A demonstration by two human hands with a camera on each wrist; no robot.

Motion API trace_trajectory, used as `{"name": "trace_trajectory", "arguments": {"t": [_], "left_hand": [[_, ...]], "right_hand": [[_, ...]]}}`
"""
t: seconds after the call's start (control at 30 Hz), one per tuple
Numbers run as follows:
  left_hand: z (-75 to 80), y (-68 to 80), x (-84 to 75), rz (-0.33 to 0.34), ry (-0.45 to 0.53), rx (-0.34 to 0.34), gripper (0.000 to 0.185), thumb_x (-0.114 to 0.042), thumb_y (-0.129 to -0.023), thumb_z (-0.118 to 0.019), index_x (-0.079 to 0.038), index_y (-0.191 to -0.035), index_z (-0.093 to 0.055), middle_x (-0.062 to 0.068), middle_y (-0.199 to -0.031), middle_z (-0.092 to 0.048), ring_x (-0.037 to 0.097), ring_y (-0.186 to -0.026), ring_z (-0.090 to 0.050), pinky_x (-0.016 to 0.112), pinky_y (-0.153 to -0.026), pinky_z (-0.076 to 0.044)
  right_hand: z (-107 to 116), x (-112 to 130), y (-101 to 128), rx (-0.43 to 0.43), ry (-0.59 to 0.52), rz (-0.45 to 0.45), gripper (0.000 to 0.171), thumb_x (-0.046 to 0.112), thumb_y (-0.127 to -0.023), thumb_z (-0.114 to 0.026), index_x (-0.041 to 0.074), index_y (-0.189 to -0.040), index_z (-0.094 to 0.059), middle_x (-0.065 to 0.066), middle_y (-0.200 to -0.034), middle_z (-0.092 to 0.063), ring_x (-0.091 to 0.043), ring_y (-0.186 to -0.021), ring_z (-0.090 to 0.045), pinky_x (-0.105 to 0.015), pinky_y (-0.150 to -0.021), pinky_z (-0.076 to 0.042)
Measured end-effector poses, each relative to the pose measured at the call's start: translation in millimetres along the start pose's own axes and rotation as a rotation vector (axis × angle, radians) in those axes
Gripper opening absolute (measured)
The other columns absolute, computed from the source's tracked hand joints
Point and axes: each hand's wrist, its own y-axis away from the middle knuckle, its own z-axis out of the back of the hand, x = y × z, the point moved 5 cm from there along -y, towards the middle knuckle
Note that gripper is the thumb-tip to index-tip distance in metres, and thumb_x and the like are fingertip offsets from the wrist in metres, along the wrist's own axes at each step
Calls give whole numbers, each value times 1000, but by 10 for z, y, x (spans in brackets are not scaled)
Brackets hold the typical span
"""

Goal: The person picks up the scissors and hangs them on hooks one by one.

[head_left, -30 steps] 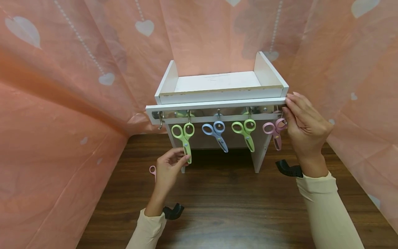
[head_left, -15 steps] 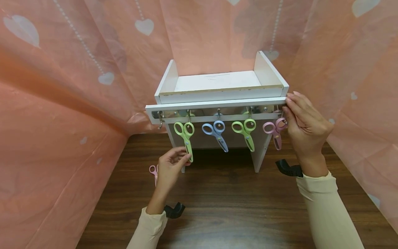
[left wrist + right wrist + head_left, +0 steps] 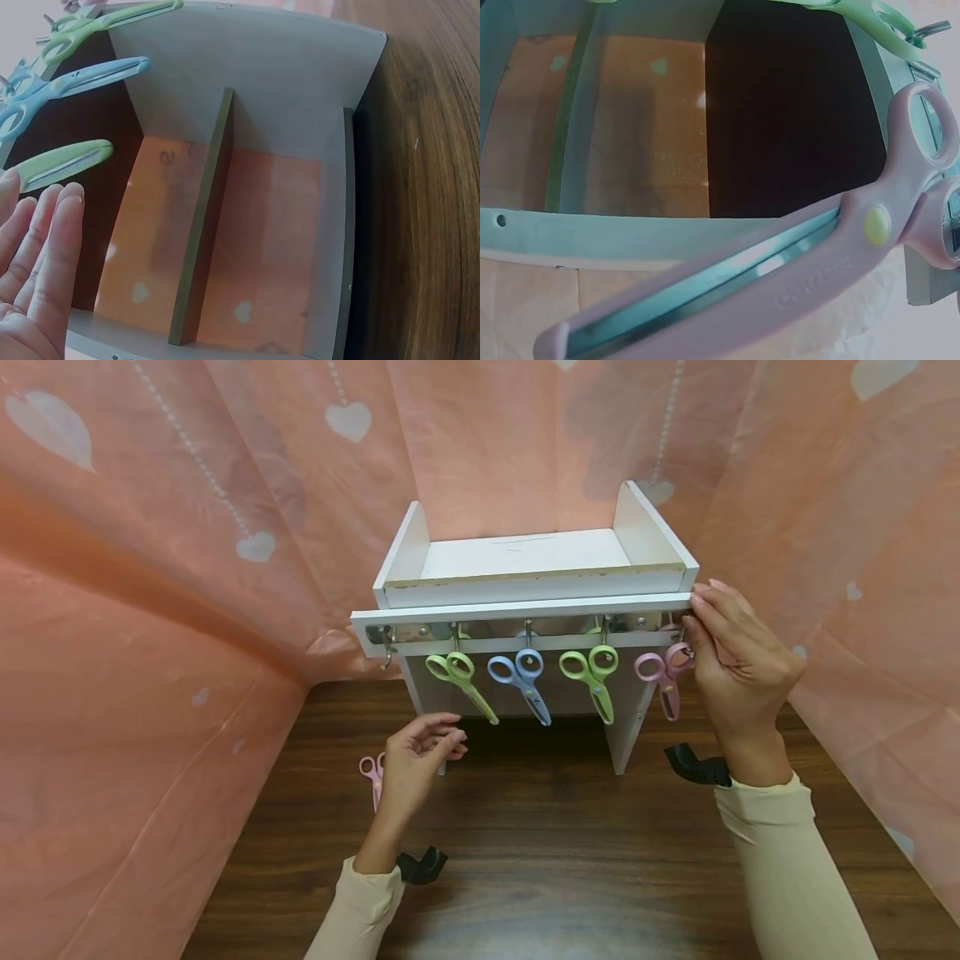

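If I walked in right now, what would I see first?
A row of little colored scissors hanging from hooks under the white shelf: green scissors swung at a slant, blue scissors, a second green pair, and pink scissors at the right end. The right hand holds the shelf's right end beside the pink pair, and the left hand hovers empty below the slanted green pair.

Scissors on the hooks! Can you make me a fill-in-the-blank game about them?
1. The number of scissors hanging from the white rack is ____.
2. The scissors between the two green pairs, hanging in the middle, are coloured ____.
3. The pink scissors on the table lie beside the person's ____ hand.
4. The right hand touches the rack's ____ end.

Missing words: four; blue; left; right
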Motion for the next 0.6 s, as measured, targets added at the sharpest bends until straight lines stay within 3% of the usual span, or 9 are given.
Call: {"name": "trace_trajectory", "arguments": {"t": [0.3, 0.6], "left_hand": [[23, 22, 3, 6, 3, -1, 21, -5, -92, -75, 4, -110, -71, 21, -88, -73, 22, -73, -73, 38, -69, -64], [37, 30, 14, -7, -7, -2, 18, -6, -92, -75, 0, -109, -73, 16, -88, -74, 23, -73, -73, 40, -70, -64]], "right_hand": [[3, 10, -3, -6, -1, -7, 18, -14, -77, -81, -7, -94, -79, -24, -100, -74, -40, -104, -71, -52, -100, -54], [-1, 15, -12, -4, -11, -9, 20, -16, -76, -80, -7, -94, -78, -25, -100, -74, -40, -103, -71, -53, -101, -53]]}}
